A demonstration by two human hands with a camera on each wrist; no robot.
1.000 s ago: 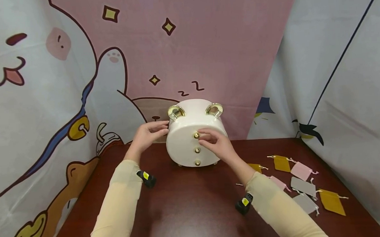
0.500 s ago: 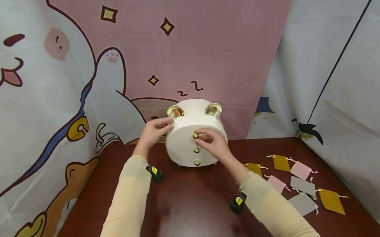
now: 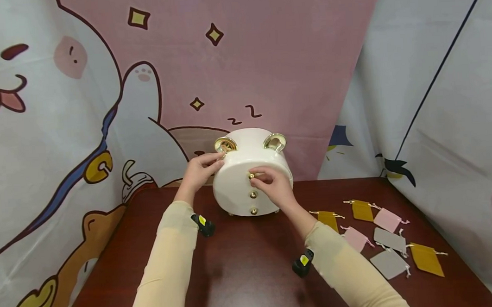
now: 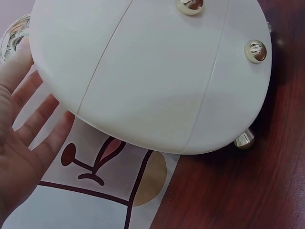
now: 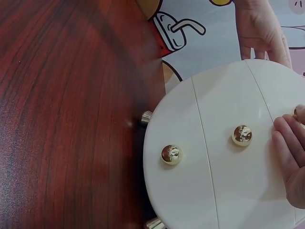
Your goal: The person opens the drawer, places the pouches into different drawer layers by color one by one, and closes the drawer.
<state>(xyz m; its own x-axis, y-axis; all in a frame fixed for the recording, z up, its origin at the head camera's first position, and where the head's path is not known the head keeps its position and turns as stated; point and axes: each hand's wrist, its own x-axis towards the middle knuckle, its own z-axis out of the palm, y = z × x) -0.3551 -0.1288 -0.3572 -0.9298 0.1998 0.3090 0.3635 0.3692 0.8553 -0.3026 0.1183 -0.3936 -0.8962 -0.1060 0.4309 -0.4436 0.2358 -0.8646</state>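
Observation:
A white rounded jewelry box (image 3: 235,186) with three drawer fronts stands at the back of the table. It has gold knobs, gold ear-like rings on top and small metal feet. My right hand (image 3: 276,187) pinches the top drawer knob (image 3: 252,176) between thumb and fingers; that knob is partly hidden in the right wrist view. The middle knob (image 5: 242,135) and bottom knob (image 5: 171,154) are untouched. My left hand (image 3: 198,173) rests its extended fingers against the box's upper left side, beside the left gold ring (image 3: 225,144). All three drawer fronts look flush.
On the right of the dark red-brown table (image 3: 243,265) lie several small drawstring pouches: mustard (image 3: 427,259), pink (image 3: 388,219) and grey (image 3: 389,263). A cartoon-printed cloth (image 3: 291,67) hangs behind and along both sides.
My left hand has moved right, to the box's upper left side. My right hand has shifted slightly left and its fingers have come onto the top knob. The box stands in place.

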